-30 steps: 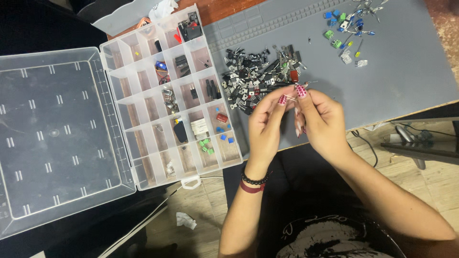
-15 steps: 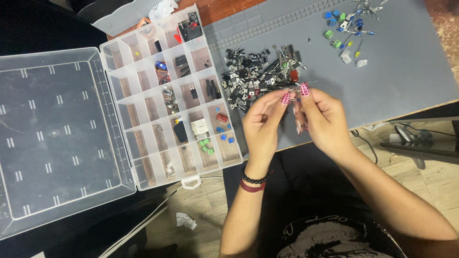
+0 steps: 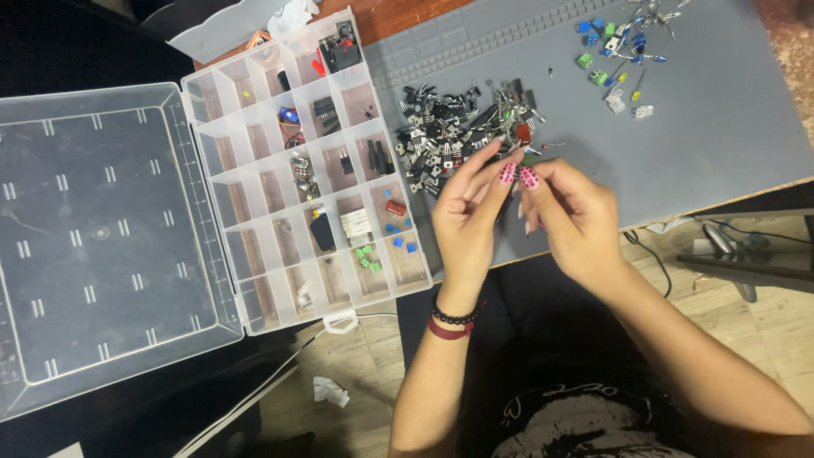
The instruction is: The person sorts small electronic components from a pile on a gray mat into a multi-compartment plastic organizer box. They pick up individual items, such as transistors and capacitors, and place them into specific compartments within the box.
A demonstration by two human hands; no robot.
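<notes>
From the head camera, looking down, the person's left hand (image 3: 469,212) and right hand (image 3: 570,212) are meeting just in front of the body, over the near edge of a grey work mat (image 3: 721,127). The thumbs, with pink patterned nails, are sitting side by side, almost touching. The fingers of both hands are curling inward and pressing toward each other, as if pinching something very small between them. What they are pinching is too small and too hidden to make out; whether either hand is truly closed on a part cannot be told.

Just beyond the fingertips, a pile of small electronic components (image 3: 462,131) is lying on the mat, mostly black bodies with metal legs, with a dark red piece among them. The left hand's fingertips are reaching the near edge of this pile. Well apart, toward the far right corner of the mat, a looser scatter of blue and green parts (image 3: 612,51) is lying.

To the left of the mat, a clear plastic organiser box (image 3: 254,254) is lying open, its lid (image 3: 102,237) folded flat to the left. Several compartments are holding parts; green and blue pieces are sitting in a near one, close to the left hand. A beaded bracelet (image 3: 449,320) is circling the left wrist.
</notes>
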